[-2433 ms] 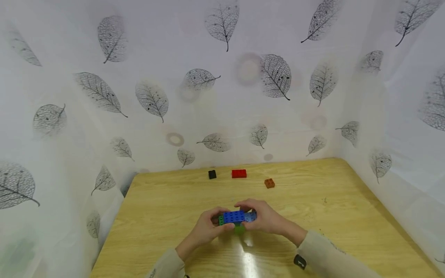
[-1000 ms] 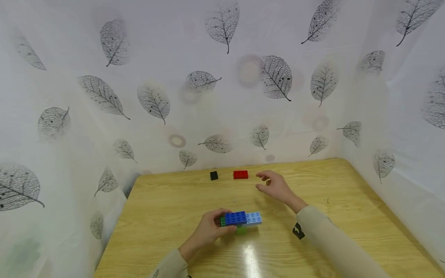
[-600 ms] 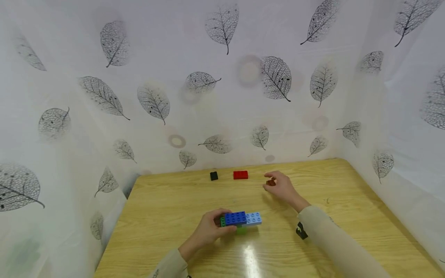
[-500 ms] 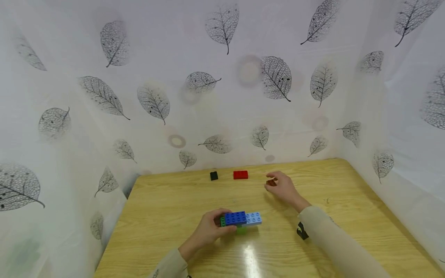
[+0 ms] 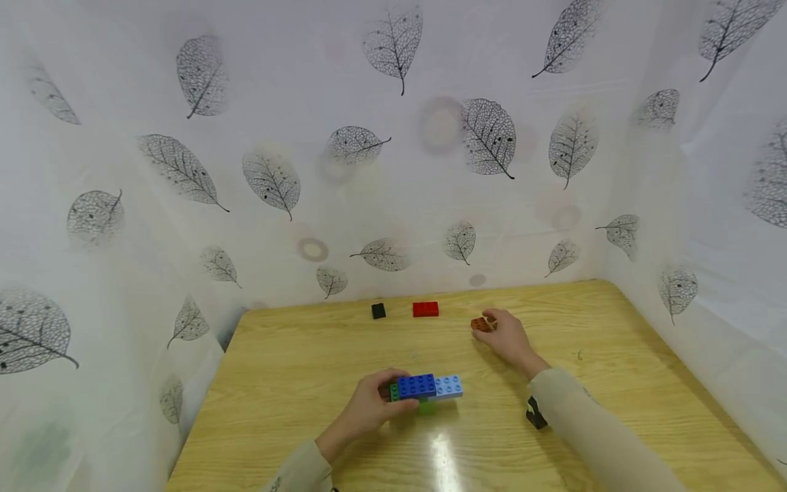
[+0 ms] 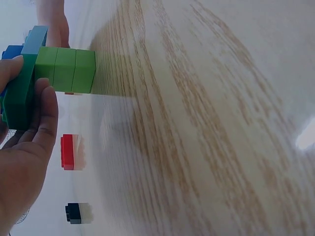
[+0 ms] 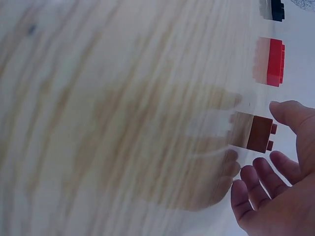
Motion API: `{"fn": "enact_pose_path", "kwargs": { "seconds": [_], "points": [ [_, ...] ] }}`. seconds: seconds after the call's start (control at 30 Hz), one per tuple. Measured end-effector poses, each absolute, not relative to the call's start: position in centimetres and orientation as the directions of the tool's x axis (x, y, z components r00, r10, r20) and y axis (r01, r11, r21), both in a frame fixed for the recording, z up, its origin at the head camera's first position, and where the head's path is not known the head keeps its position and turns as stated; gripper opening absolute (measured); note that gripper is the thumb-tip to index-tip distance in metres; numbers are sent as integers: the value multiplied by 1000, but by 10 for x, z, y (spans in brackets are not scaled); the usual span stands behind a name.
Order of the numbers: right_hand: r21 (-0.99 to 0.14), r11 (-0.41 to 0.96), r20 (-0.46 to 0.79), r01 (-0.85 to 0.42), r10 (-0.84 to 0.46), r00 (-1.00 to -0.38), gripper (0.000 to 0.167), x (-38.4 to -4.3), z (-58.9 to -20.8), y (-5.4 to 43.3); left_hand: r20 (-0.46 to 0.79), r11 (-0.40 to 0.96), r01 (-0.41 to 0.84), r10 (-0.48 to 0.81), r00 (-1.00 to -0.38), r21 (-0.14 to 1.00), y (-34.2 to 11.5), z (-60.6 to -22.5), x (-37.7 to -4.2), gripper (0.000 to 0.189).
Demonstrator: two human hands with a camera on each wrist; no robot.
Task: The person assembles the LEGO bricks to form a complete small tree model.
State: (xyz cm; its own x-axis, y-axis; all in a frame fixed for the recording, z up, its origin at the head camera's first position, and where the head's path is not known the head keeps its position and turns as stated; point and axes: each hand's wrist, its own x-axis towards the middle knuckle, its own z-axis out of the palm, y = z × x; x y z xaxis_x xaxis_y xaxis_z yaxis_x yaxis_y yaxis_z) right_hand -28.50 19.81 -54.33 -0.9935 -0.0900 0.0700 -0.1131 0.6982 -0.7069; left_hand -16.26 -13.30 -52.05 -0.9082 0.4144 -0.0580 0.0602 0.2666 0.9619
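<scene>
My left hand (image 5: 363,406) grips the left end of an assembly of toy building bricks, thumb in front and fingers behind. A dark blue brick (image 5: 416,386) lies on top, spanning a dark green brick (image 6: 19,93) and a light blue brick (image 5: 449,387). Below them, a column of light green bricks (image 6: 66,69) reaches down to the table. Farther back, my right hand (image 5: 509,338) is at an orange-brown brick (image 7: 259,134) that sits studs up on the table. Its thumb and fingers are spread around the brick, with a gap showing in the right wrist view.
A black brick (image 5: 378,311) and a red brick (image 5: 425,309) lie near the back edge of the wooden table (image 5: 295,362), left of the orange-brown brick. A white leaf-print curtain (image 5: 381,184) encloses the table at the back and sides.
My right hand left the brick assembly and reached back to the orange-brown brick. Over the last half second it drew slightly right, uncovering more of that brick. The left hand kept its grip.
</scene>
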Motion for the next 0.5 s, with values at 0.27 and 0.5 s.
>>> {"fn": "enact_pose_path", "kwargs": {
  "seconds": [0.27,0.5],
  "points": [
    [-650,754,70,-98,-69,-995,57,-286,-545,195,-56,263,60,414,-908,963,-133,-521,-162,43],
    [-642,761,72,-91,-59,-996,50,-287,-547,195,-56,267,63,416,-908,962,-133,-521,-163,42]
  ]
}}
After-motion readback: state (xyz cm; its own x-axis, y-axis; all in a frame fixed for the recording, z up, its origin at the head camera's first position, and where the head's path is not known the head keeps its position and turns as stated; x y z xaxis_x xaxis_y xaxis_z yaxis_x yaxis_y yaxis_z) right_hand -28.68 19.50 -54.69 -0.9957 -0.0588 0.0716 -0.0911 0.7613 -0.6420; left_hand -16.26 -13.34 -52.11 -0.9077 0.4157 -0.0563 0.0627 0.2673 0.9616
